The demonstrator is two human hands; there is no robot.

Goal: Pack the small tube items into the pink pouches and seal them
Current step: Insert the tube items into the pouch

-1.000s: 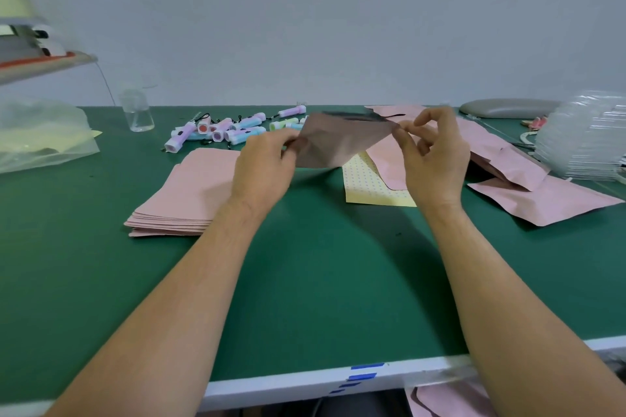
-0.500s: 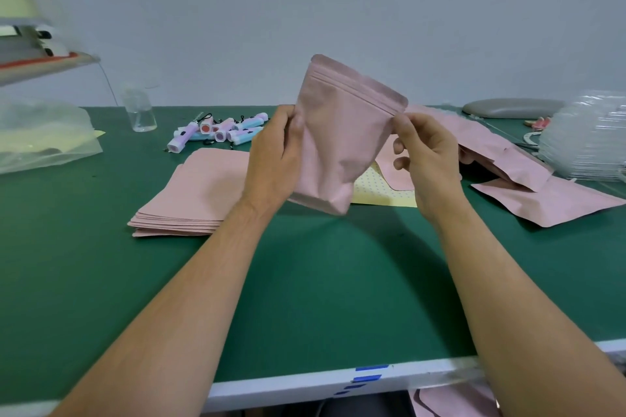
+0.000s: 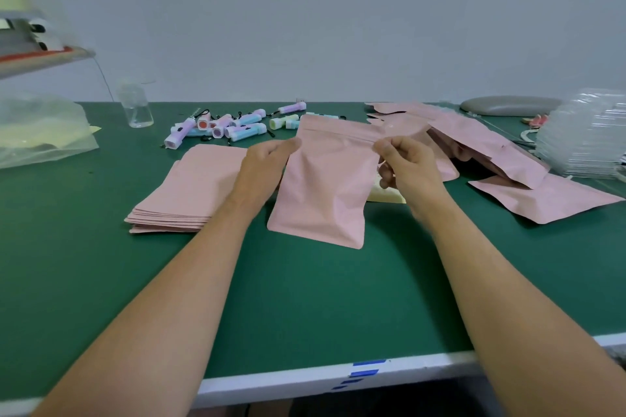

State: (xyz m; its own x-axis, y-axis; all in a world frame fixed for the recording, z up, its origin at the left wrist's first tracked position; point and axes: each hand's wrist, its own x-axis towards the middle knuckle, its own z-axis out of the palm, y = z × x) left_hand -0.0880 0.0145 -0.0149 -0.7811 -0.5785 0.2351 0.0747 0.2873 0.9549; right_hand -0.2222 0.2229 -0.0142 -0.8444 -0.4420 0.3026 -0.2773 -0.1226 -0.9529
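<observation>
Bag of clear plastic with pale yellow contents (image 3: pixel 40 135): lay at the far left, well apart from the work, presumably as reserve stock.
Small clear plastic bottle (image 3: pixel 135 108): stood upright near the back edge of the green table mat (image 3: pixel 305 298).
Stack of flat pink pouches (image 3: pixel 189 193): lay just beside the left forearm, probably so that an empty one could be drawn easily.
Small pastel tube items (image 3: pixel 230 125): lay loose in a heap behind the stack, none in hand.
Left hand (image 3: pixel 264 169): held the upper left edge of the pink zip-top pouch (image 3: pixel 325 193), steadying that side.
Pouch in hand: hung upright between both hands, mouth uppermost, low over the mat. Its body bulged, suggesting contents, though none showed. Whether the zip was closed could not be told.
Right hand (image 3: pixel 406 166): pinched the upper right corner at the zip strip between thumb and forefinger, a narrow grip likely placed for pressing the seal.
Pale yellow dotted sheet (image 3: pixel 386 195): lay partly hidden behind the right hand.
Pile of loose pink pouches (image 3: pixel 474 142): lay at the right, probably set aside as finished.
Stacked clear plastic trays (image 3: pixel 589 139): stood at the far right.
</observation>
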